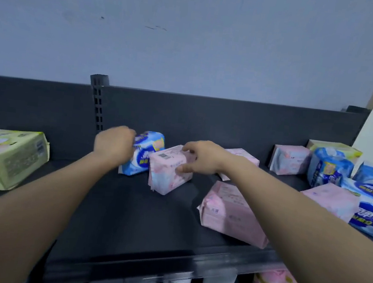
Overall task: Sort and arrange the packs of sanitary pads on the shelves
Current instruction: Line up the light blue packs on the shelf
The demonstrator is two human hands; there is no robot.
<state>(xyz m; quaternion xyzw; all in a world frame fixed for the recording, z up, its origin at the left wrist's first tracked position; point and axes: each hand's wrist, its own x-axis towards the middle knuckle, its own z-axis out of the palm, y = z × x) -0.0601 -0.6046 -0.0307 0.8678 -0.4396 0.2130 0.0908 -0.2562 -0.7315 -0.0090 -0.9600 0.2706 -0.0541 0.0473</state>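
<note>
At the far left of the dark shelf [109, 204] lies a large yellow-green pack [8, 159], flat and well apart from everything else, so it can be left alone for now. Next comes the left hand [114, 144], clenched around the upper edge of a blue and white pack [144, 153] that stands near the back panel; the grip looks firm, though blur hides the fingertips. Just beside it, touching or nearly so, the right hand [198, 157] grasps a pink pack [169, 170] from above, thumb on the near face and fingers over the top. To do this step well, I judge each pack should be lifted clear rather than dragged, since the soft wrappers would snag and crumple, and the two colours should part toward their own groups. Further right lie two more pink packs, one flat near the shelf edge [231, 213], then a loose cluster of pink and blue packs [329, 177] by the right wall, the likely place to gather matching kinds upright and facing forward.
</note>
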